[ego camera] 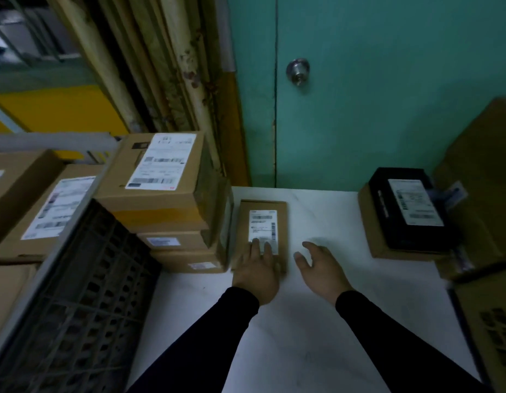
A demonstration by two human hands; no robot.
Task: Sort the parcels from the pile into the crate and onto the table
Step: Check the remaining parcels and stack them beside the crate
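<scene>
While the flat left hand (257,272) presses it, the brown parcel (261,222) shows a white label.

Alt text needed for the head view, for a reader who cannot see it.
A person's left hand presses flat on a small labelled parcel lying on a white table, the right hand open beside it. Stacked parcels and a dark crate stand at left.
</scene>
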